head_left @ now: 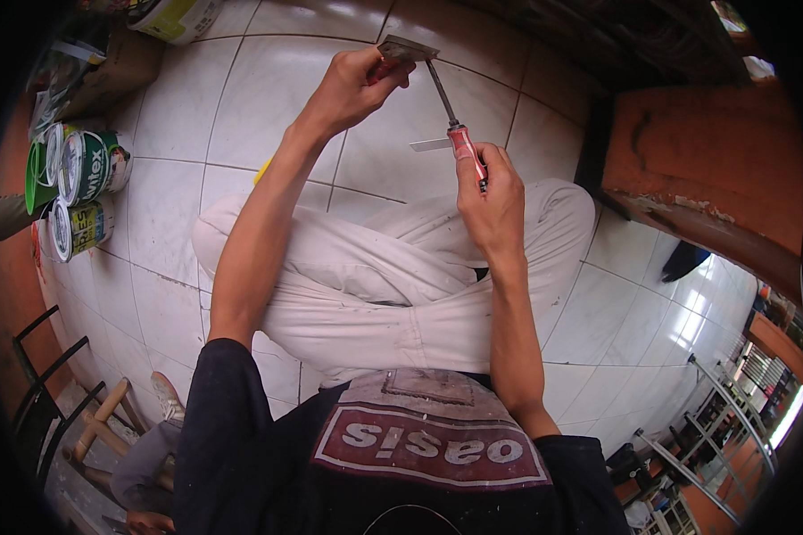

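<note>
My left hand is closed around a flat metal-bladed tool, probably a scraper, with some red showing between the fingers. In my right hand is a screwdriver with a red and white handle, its shaft pointing up and away. The screwdriver's tip meets the right end of the metal blade, or overlaps it in this view. Just left of the screwdriver handle shows a thin flat metal strip; whether it lies on the floor or is held, I cannot tell. A yellow thing is mostly hidden behind my left forearm.
My crossed legs rest on white floor tiles. Paint buckets stand at the left, another bucket at the far left. An orange block-like structure is at the right. Behind left, another person's shoe shows near a wooden chair.
</note>
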{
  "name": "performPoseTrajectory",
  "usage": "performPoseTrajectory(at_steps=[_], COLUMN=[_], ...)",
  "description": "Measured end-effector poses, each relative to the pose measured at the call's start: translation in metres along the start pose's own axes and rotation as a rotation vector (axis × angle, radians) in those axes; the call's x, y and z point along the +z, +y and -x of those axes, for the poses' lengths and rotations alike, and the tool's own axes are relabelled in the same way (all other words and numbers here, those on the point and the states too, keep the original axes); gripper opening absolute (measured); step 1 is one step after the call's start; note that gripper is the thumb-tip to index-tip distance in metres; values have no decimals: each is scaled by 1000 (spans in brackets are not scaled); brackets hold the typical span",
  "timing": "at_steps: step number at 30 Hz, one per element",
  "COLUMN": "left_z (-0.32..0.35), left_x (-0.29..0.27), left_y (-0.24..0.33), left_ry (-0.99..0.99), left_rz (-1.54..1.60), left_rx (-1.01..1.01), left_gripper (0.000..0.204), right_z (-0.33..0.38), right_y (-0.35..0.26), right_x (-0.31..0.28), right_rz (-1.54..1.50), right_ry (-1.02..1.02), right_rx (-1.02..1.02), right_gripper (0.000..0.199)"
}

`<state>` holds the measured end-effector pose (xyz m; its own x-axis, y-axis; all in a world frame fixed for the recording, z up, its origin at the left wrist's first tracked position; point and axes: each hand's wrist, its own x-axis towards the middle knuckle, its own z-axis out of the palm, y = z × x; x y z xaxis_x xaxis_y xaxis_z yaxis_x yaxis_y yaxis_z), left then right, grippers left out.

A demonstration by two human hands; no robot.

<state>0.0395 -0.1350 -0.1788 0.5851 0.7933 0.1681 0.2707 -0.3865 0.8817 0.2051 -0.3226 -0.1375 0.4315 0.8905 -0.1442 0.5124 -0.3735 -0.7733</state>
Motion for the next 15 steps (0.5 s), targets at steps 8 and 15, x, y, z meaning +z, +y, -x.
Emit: performPoseTrajectory(at_steps=[8,15], left_z=[0,8], left_x=[-2,-1], left_y=[4,5], left_ry=[-1,-2], left_rz=[27,23], left_rx=[21,14], left_gripper=[16,14], right_z=[2,11], right_y=[-11,-17], right_x=[-1,-12], right_rz=[-152,-64], right_ry=[53,38], right_rx=[4,7], right_gripper=[27,27])
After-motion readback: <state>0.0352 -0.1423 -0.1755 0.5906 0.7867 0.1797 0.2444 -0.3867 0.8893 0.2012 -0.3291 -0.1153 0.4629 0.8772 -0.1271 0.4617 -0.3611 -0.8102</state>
